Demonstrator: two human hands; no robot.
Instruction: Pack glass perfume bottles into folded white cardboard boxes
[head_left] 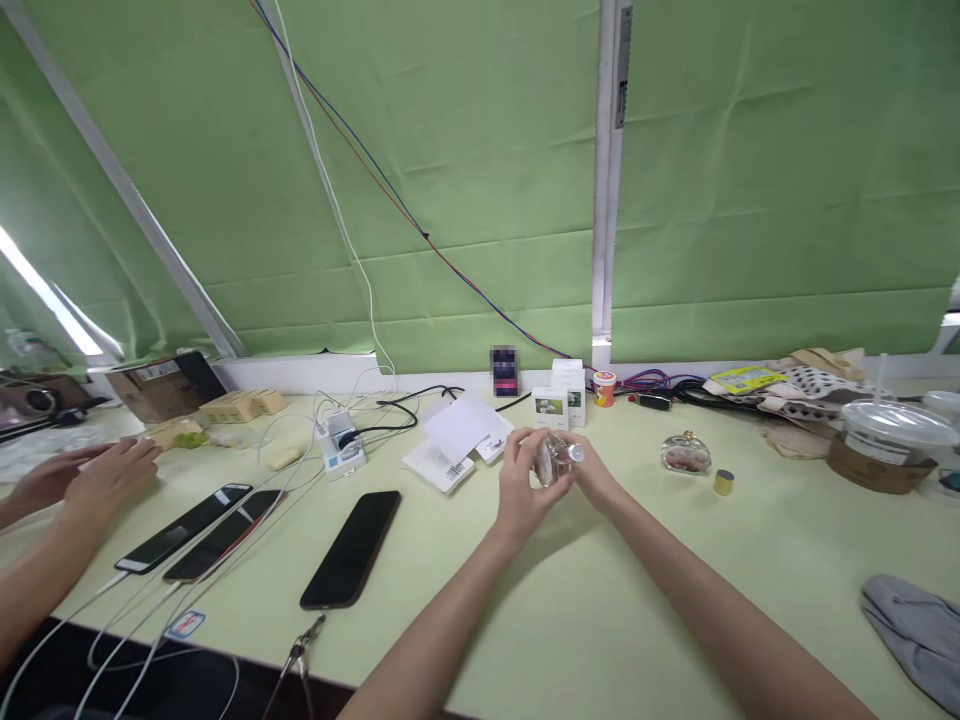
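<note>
Over the middle of the table, my left hand (pixel 523 485) is closed round a small clear glass bottle (pixel 551 458), tilted with its pale neck end towards the right. My right hand (pixel 592 472) meets it from the other side, its fingers partly hidden behind the bottle. To the right stands a second glass bottle (pixel 685 455) with a pinkish lower part and a gold-coloured neck. A small gold cap (pixel 724 482) sits beside that bottle. Behind my hands are small white boxes (pixel 551 408) with pictures on them.
Three phones lie to the left, including a black one (pixel 352 550), with white cables across two. A power strip (pixel 341 445), papers (pixel 457 425) and an orange tub (pixel 604 388) line the back. Right are a lidded cup (pixel 885 440) and grey cloth (pixel 911 635). A co-worker's hands (pixel 112 480) are far left.
</note>
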